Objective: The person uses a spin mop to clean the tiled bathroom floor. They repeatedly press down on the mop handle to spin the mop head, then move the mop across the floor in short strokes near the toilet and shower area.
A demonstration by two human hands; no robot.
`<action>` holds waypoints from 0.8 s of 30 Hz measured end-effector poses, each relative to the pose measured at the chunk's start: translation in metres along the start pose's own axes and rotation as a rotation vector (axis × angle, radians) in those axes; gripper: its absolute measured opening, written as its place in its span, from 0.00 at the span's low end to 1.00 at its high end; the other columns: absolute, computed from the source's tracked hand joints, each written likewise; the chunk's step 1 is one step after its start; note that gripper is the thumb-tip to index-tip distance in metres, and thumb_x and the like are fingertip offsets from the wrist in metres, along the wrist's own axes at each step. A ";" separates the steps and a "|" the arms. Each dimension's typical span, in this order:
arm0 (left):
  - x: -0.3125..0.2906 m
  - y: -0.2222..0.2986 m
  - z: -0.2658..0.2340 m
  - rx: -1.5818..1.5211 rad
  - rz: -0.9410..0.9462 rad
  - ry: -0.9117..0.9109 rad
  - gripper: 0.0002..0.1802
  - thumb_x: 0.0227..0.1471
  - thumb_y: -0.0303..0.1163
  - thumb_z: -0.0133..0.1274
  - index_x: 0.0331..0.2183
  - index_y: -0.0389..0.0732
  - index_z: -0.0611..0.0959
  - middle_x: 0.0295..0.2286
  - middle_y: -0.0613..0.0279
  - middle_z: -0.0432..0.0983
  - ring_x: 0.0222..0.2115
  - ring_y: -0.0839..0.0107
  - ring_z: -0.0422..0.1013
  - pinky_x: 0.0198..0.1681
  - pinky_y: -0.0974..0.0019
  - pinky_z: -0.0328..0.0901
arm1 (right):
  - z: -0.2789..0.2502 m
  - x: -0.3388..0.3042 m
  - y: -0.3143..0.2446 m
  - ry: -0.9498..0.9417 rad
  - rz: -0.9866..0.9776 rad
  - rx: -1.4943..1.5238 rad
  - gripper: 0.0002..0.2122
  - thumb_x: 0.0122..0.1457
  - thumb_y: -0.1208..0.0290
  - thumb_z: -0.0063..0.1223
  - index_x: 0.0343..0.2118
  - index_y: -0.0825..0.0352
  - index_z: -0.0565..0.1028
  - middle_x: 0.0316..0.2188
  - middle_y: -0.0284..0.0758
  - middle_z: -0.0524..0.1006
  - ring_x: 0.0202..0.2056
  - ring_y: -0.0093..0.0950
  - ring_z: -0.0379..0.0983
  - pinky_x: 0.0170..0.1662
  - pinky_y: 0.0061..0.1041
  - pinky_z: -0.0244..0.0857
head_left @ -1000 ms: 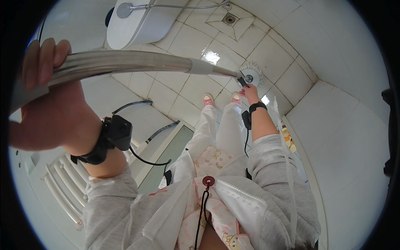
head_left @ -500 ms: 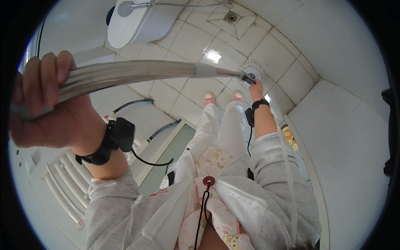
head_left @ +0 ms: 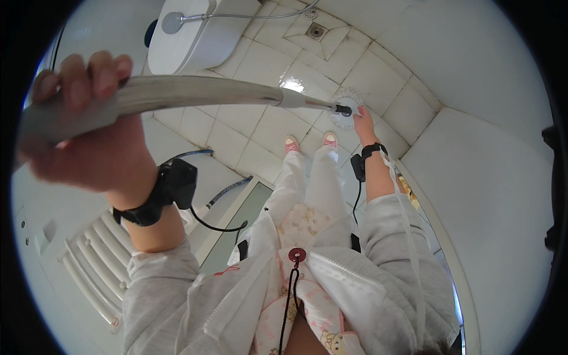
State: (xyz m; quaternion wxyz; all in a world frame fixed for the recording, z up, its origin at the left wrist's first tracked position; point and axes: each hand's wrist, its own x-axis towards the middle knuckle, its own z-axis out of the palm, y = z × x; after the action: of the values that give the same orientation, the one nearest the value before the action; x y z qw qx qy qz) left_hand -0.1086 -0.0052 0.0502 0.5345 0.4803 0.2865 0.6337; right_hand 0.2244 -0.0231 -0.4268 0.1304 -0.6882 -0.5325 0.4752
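My left hand [head_left: 100, 136] is wrapped round the grey grip of a mop's silver metal pole [head_left: 201, 92]. The pole runs across in front of me to the right and narrows to a dark joint at its far end. There a round mop head [head_left: 346, 99], a pale disc with a white fringe, is attached. With closed fingers my right hand [head_left: 362, 121] holds the disc's near right edge beside the joint; its fingertips are partly hidden.
A white toilet [head_left: 195, 35] stands at the far left with a shower head [head_left: 173, 22] lying on it. A floor drain [head_left: 316, 31] is set in the tiles [head_left: 260, 65]. To the left are a white towel radiator [head_left: 97, 254] and pipes [head_left: 228, 188]. A white wall [head_left: 491, 195] rises at the right.
The mop head has tilted so its disc faces me more. My right hand has moved from the joint to the disc's edge. The left hand has shifted slightly up and right.
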 end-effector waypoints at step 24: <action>-0.014 -0.001 0.109 0.172 -0.133 -0.022 0.20 0.44 0.28 0.56 0.39 0.33 0.69 0.29 0.64 0.70 0.26 0.79 0.66 0.30 0.75 0.63 | -0.146 -0.196 -0.379 -0.333 -0.736 0.304 0.10 0.47 0.66 0.55 0.19 0.63 0.68 0.14 0.26 0.67 0.21 0.16 0.64 0.25 0.18 0.56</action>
State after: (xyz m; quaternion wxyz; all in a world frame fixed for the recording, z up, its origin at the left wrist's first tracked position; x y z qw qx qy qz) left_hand -0.0093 -0.0346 0.0859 0.5351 0.5115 0.3652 0.5644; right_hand 0.1127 0.0075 0.0093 0.3031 -0.3392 -0.6803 0.5747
